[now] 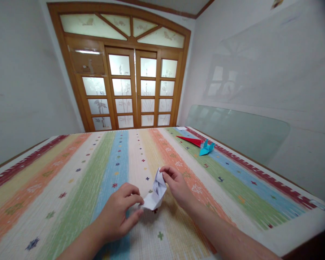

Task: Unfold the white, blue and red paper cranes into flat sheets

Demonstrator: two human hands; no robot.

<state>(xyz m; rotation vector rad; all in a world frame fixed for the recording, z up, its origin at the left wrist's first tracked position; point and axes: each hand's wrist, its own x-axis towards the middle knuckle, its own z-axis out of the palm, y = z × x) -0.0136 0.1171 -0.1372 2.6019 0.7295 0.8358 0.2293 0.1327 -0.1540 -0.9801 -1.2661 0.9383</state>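
Observation:
A folded white paper (156, 193), creased into an angular origami shape, is held up just above the striped tablecloth. My right hand (177, 184) pinches its upper right edge between thumb and fingers. At the lower left corner of the paper is my left hand (121, 209), thumb and index finger apart on either side of the corner. The index fingertip seems to touch it. Farther off on the right lie a blue origami figure (206, 148) with pointed ears and a long red folded paper (191, 140).
The striped tablecloth (70, 184) covers the table. A pale glass panel (238, 130) leans along the wall behind the right edge. Wooden doors with glass panes (124, 86) stand beyond the table's far end. Something small and white (181, 128) lies at the far edge.

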